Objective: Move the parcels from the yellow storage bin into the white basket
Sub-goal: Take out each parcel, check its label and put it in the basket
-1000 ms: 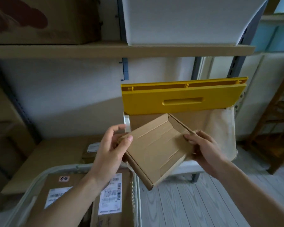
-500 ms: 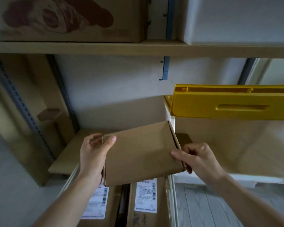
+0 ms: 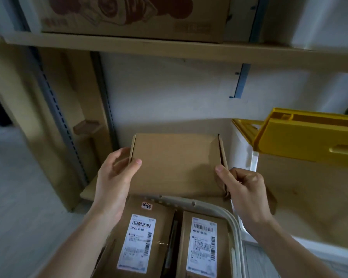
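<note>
I see 2 hands holding 1 flat brown parcel [image 3: 175, 163]. The parcel is plain cardboard with no sticker on the side I can see. It is held almost flat, up in the air, over the far edge of the white basket [image 3: 234, 223].

My left hand [image 3: 115, 181] grips the parcel's left edge. The thumb lies on top of the box and the other fingers curl around the edge, under it. My right hand [image 3: 243, 189] pinches the right edge. The thumb presses on top near the corner and the fingers are curled under and behind that side.

In the white basket I can see 2 more brown parcels side by side. The left basket parcel [image 3: 143, 237] has a white shipping label with bar codes and a small pink sticker near its top. The right basket parcel [image 3: 203, 247] has a white label too. There is a dark gap between them.

The yellow storage bin [image 3: 307, 143] is to the right, near my right hand. Its yellow flap is tilted up. Below the flap I see a pale brown surface, but I cannot tell what it is.

Behind the parcel is a white wall and a wooden shelf [image 3: 169, 49]. A big cardboard box [image 3: 129, 17] with a red-brown picture sits on that shelf.
</note>
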Tool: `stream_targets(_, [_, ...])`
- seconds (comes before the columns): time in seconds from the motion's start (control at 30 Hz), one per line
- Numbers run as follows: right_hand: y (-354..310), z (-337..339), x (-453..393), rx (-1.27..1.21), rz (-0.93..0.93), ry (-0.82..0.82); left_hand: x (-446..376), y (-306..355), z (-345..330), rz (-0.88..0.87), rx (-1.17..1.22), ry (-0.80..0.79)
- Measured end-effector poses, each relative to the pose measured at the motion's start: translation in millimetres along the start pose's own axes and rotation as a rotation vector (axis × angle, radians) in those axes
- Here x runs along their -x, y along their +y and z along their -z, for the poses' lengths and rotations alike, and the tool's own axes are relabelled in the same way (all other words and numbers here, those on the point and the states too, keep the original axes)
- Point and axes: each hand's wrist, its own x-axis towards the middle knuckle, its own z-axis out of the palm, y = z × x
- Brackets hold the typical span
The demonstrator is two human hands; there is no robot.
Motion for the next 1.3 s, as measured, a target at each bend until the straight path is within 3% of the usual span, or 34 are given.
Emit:
stream_targets(0.27, [0.0,-22.8,-21.3,-0.110,-0.098,-0.024,-13.0,-6.0,0.5,-0.069,0.062,0.118])
stream_targets(0.63, [4.3,-34.9,-36.7,-0.155,-0.258,-0.023,-26.1,-10.7,-3.6,-0.217,-0.112,0.166])
stream_targets(0.8, [6.1,-33.7,-33.8,-0.310,-0.354,-0.132,-22.7,-20.7,-6.0,-0.169,-0.289,-0.056])
stream_targets(0.97, [-2.7,-33.0,-28.6,-0.548,-0.383,-0.366,-10.8,-27.7,-20.2,-0.011,-0.161,-0.305])
stream_targets(1.3, [10.9,-50.4,-20.7,-0.393,-0.240,-0.612,-0.4,-36.4,-39.9,0.009,0.013,-0.528])
